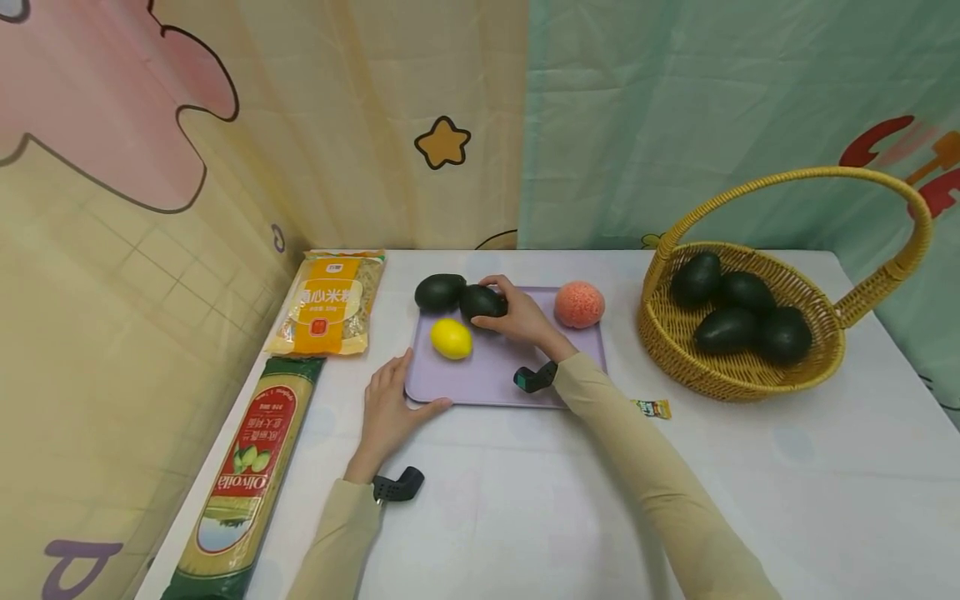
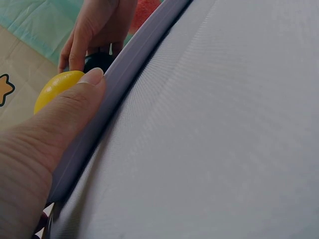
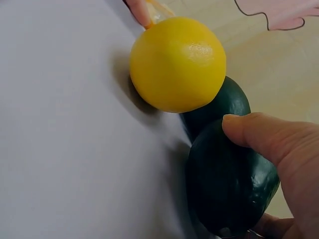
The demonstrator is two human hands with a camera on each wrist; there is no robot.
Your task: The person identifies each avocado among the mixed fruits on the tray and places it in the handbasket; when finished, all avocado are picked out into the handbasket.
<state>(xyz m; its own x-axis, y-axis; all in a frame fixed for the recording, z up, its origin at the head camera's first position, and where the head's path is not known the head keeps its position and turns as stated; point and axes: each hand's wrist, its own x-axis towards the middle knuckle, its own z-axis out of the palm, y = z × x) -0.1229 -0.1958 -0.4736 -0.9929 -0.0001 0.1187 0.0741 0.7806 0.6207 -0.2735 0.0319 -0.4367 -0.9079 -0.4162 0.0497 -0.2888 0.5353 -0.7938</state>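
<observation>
My right hand grips a dark green avocado at the back of a lilac tray. In the right wrist view the thumb lies on top of this avocado. A second avocado lies against its left side, at the tray's back left corner. In front of them is a yellow lemon. My left hand rests at the tray's front left corner, thumb and fingers spread. In the left wrist view its thumb lies along the tray's rim. A coral-pink, rough round fruit occupies the tray's back right.
To the right stands a wicker basket with a tall handle, holding several avocados. A small wrapped candy lies before it. On the left are a bag of dry noodles and a long spaghetti pack. Curtains hang behind the table.
</observation>
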